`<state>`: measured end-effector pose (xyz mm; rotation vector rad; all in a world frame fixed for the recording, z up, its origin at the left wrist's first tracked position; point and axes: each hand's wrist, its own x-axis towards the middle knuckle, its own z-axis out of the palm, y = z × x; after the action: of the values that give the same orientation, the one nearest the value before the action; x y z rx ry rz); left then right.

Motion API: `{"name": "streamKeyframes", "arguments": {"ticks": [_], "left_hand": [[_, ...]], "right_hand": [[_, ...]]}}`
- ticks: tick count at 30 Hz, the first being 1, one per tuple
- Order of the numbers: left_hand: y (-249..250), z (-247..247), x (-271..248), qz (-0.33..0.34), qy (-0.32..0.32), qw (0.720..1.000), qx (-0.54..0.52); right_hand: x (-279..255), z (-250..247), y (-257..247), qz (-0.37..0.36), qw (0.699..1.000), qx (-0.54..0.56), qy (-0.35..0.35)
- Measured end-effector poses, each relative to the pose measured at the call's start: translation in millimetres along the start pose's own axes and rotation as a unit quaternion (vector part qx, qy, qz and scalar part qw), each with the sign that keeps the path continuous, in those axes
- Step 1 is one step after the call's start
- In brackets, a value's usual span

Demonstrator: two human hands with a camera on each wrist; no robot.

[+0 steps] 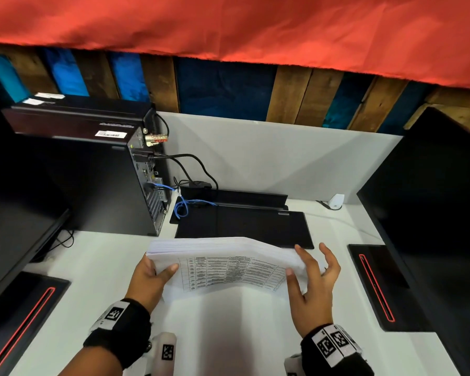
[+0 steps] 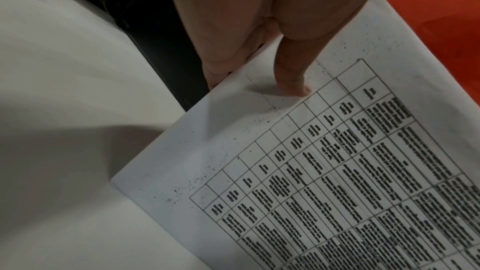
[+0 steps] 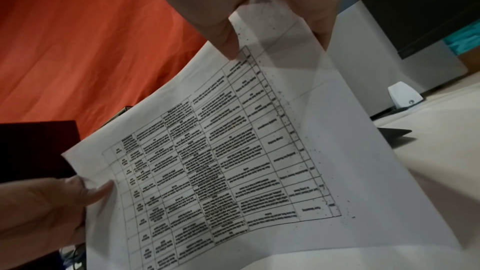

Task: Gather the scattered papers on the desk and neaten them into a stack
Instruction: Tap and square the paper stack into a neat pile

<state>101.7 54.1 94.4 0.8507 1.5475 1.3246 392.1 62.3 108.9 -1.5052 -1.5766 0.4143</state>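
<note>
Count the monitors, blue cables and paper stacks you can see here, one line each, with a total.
Black flat monitors: 2, left monitor, right monitor
Thin blue cable: 1
White printed paper stack: 1
Total: 4

I log the papers (image 1: 228, 267) on the desk (image 1: 228, 335) between left hand (image 1: 149, 280) and right hand (image 1: 312, 286), flat pad (image 1: 244, 223) just behind, computer tower (image 1: 101, 180) back-left, left monitor (image 1: 17, 226) and right monitor (image 1: 432, 213) flanking.

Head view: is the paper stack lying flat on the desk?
No, the left hand and right hand hold the paper stack by its sides, tilted up with its printed face toward the camera.
</note>
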Motion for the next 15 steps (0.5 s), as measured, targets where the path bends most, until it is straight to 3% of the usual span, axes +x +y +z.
{"name": "streamKeyframes", "arguments": {"ticks": [6,10,12,15], "left_hand": [[-1,-3,2,-0.027,-0.01,1.0,0.006],[0,0,0,-0.054,0.008,0.998,0.022],[1,2,-2,-0.07,-0.002,0.997,0.018],[-4,-2,3,-0.087,0.007,0.996,0.012]], "right_hand": [[3,0,8,0.041,0.997,0.066,-0.011],[6,5,23,0.197,0.946,0.255,-0.024],[10,11,35,0.245,0.935,0.255,-0.04],[17,11,39,0.256,0.936,0.234,-0.059]]}}
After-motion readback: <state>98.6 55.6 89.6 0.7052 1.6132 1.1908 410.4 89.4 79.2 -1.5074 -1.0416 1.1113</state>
